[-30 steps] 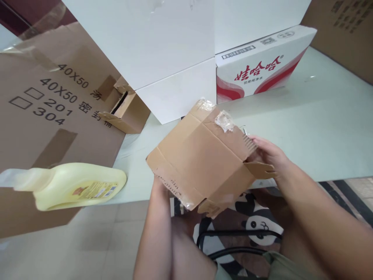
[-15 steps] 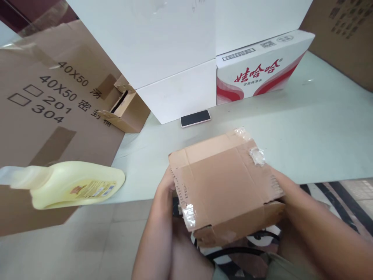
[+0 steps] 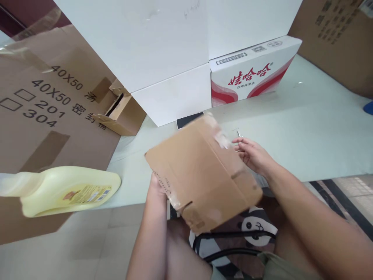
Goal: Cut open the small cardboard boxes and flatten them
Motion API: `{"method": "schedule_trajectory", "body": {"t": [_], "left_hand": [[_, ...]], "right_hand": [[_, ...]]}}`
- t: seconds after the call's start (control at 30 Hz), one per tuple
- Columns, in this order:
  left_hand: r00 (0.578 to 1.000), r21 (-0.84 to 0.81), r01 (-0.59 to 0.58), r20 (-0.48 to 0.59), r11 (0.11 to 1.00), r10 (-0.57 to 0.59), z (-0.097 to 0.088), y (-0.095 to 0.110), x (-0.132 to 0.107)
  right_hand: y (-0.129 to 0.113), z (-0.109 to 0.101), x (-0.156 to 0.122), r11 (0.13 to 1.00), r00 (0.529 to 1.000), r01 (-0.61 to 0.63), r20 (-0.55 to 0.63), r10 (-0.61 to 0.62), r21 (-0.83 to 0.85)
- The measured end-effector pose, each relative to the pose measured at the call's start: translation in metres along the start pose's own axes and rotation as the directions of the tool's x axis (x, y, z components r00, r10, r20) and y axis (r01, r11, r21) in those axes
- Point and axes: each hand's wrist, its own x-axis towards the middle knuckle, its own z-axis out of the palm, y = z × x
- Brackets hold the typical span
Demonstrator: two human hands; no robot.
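Note:
I hold a small brown cardboard box [image 3: 201,171] with scraps of clear tape on it, tilted over the near edge of the pale table [image 3: 305,128]. My left hand [image 3: 155,186] grips its lower left edge from underneath, fingers mostly hidden behind the cardboard. My right hand [image 3: 252,153] is at the box's upper right corner, fingers curled against the cardboard near the tape. The box is motion-blurred.
A pale yellow bottle [image 3: 67,190] lies at the table's left edge. A black phone [image 3: 186,119] lies behind the box. Behind stand large white boxes [image 3: 163,50], a red-and-white carton [image 3: 250,76], a small open brown box [image 3: 122,112] and big brown cartons [image 3: 43,105].
The box has been turned and tilted in my hands, and it moved back up and left, partly covering the phone. My right hand shifted from under its right side to its upper right corner.

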Motion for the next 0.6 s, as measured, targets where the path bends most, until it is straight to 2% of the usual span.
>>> {"method": "schedule_trajectory", "body": {"t": [0.13,0.23,0.33,0.43,0.53,0.6], "left_hand": [[0.987,-0.105,-0.136,-0.102,0.985,0.126,0.014,0.017,0.000],[0.984,-0.108,-0.158,-0.105,0.981,0.147,0.025,0.018,-0.002],[0.982,-0.052,-0.178,-0.073,0.983,0.174,0.031,0.013,-0.003],[0.965,0.047,-0.251,-0.072,0.967,0.254,0.031,0.010,-0.003],[0.938,0.210,-0.289,-0.132,0.934,0.320,0.029,0.010,-0.004],[0.936,0.271,-0.272,-0.150,0.923,0.319,0.028,0.011,-0.005]], "right_hand": [[0.000,-0.004,-0.003,0.989,0.971,-0.097,0.229,0.070,0.113],[0.016,0.010,-0.008,0.994,0.963,-0.106,0.254,0.095,0.030],[0.025,0.029,-0.015,0.995,0.980,-0.085,0.178,0.094,-0.060],[0.013,0.032,-0.030,0.999,0.996,-0.024,0.086,0.027,-0.039],[-0.004,0.002,-0.062,0.992,0.991,0.069,-0.108,-0.081,-0.107],[-0.011,-0.035,-0.092,0.958,0.943,0.118,-0.272,-0.191,-0.262]]}}
